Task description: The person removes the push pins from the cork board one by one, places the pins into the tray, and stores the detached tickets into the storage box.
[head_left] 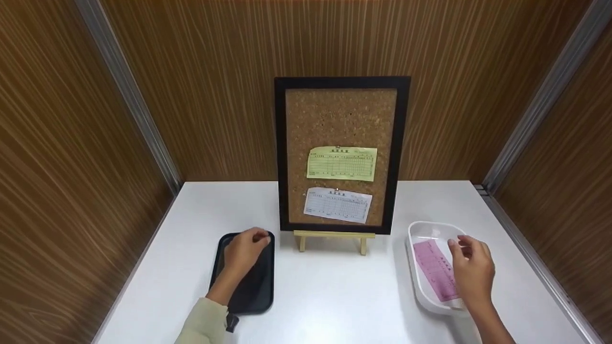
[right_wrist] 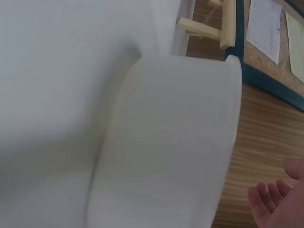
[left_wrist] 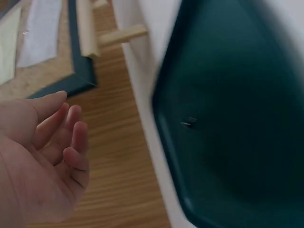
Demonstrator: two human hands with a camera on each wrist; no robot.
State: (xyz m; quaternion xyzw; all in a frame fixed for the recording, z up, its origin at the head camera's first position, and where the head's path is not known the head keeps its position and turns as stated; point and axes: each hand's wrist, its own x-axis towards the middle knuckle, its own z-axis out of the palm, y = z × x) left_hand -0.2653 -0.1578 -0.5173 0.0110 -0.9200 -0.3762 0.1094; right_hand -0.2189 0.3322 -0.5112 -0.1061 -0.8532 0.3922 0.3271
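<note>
A black-framed rectangular corkboard (head_left: 342, 119) stands beyond a white, rounded plastic tub (right_wrist: 166, 133) and a dark rectangular tray (head_left: 251, 296). The left hand (head_left: 244, 251), loosely bent, is above the tray; the right hand (head_left: 474, 272), relaxed, thumb apart, is over the tub, where a pink rectangular paper slip (head_left: 434, 267) lies.

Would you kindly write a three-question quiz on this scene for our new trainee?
1. Multiple choice: what colour is the paper slip in the white tub?
A. Green
B. Pink
C. Black

2. True or false: on the corkboard, the yellow-green slip hangs below the paler slip.

3. Fill in: in the head view, the person's ____ hand overlaps the dark tray.

Key:
1. B.
2. False; the yellow-green slip hangs above the paler slip.
3. Left; the left hand appears in front of the tray.
</note>
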